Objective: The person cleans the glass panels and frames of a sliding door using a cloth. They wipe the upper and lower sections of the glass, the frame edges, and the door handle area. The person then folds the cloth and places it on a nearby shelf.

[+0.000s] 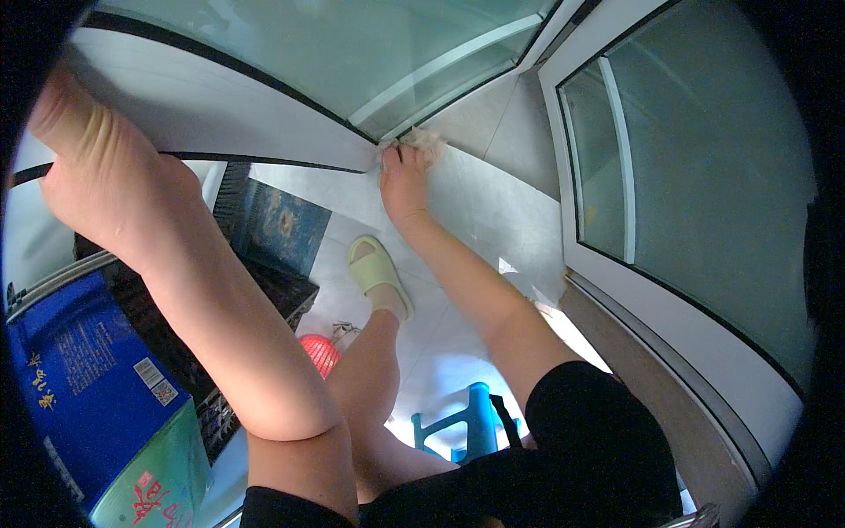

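Down at the lower corner of a white-framed glass door (264, 105), my right hand (404, 181) presses a pale, fluffy cloth (429, 142) with its fingers. The cloth is bunched around the fingertips, at the frame's edge close to the floor. My left hand (115, 168) is large in the upper left, against the same door's white frame. Its fingers are cut off by the dark rim of the view, so their grip is hidden. Between my arms, my foot in a light green slipper (373, 264) stands on the tiled floor (422, 290).
A second white-framed glass panel (686, 152) stands at right. A patterned blue mat (284, 221) lies beyond my left forearm. Near my leg are a red plastic basket (320, 354) and a blue plastic stool (480, 422). A blue and green printed package (99, 389) is at lower left.
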A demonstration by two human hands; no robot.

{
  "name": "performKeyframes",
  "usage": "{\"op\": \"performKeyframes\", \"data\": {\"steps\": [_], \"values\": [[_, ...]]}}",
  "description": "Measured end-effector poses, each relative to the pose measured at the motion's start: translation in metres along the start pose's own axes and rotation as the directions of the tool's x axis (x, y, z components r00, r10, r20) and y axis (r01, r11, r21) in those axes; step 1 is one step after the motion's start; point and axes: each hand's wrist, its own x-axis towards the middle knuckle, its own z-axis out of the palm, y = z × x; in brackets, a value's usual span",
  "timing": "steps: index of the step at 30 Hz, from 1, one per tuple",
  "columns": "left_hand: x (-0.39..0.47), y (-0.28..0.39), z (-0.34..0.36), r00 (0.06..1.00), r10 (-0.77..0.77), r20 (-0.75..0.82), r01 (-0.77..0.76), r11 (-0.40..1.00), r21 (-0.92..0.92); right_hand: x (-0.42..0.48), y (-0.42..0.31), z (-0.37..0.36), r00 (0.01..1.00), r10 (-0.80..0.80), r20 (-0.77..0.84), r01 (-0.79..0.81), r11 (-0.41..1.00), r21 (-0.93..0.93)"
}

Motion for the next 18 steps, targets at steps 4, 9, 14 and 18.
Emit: {"op": "performKeyframes", "data": {"steps": [4, 9, 14, 18], "values": [[0.005, -0.009, -0.005, 1.0, 0.021, 0.014, -0.021, 0.998, -0.058, 0.007, 0.02, -0.014, 0.971, -0.218, 0.098, 0.222, 0.974, -0.037], [0.006, -0.011, -0.008, 0.999, 0.047, 0.026, -0.046, 0.996, -0.07, 0.02, 0.026, -0.019, 0.977, -0.117, 0.176, 0.138, 0.984, -0.113], [0.007, -0.009, -0.009, 0.994, 0.07, 0.08, -0.065, 0.996, -0.059, 0.01, 0.007, -0.012, 0.953, -0.217, 0.21, 0.243, 0.965, -0.104], [0.012, -0.006, -0.013, 0.973, 0.106, 0.205, -0.113, 0.993, 0.027, 0.045, 0.039, -0.043, 0.767, -0.513, 0.386, 0.587, 0.804, -0.098]]}}
